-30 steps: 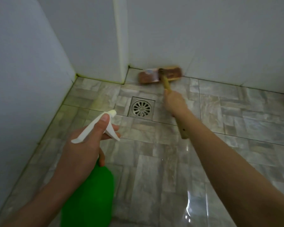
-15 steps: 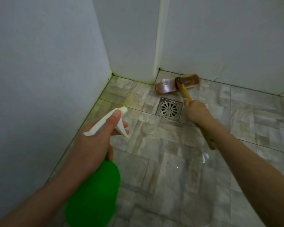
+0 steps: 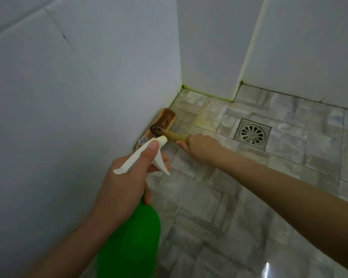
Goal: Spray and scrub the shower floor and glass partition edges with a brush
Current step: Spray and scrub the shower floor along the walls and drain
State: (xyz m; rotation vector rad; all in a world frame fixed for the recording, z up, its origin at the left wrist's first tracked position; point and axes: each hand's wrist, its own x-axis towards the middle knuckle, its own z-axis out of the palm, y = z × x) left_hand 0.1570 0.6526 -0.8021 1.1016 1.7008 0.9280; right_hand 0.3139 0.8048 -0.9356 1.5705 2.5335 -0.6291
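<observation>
Brush moved to the foot of the left wall

The right hand (image 3: pixel 201 146) grips the brush (image 3: pixel 164 122) by its handle, fingers wrapped round it. The head, beyond the drain (image 3: pixel 252 134) at the back wall half a second ago, now lies against the left wall (image 3: pixel 78 97) on the floor (image 3: pixel 209 197). The left hand (image 3: pixel 125 189) still clasps the green bottle (image 3: pixel 133 237), thumb on the sprayer.

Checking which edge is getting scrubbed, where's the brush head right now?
In the head view the brush head sits left of centre against the foot of the left wall, left of the floor drain, right hand gripping its handle.
</observation>
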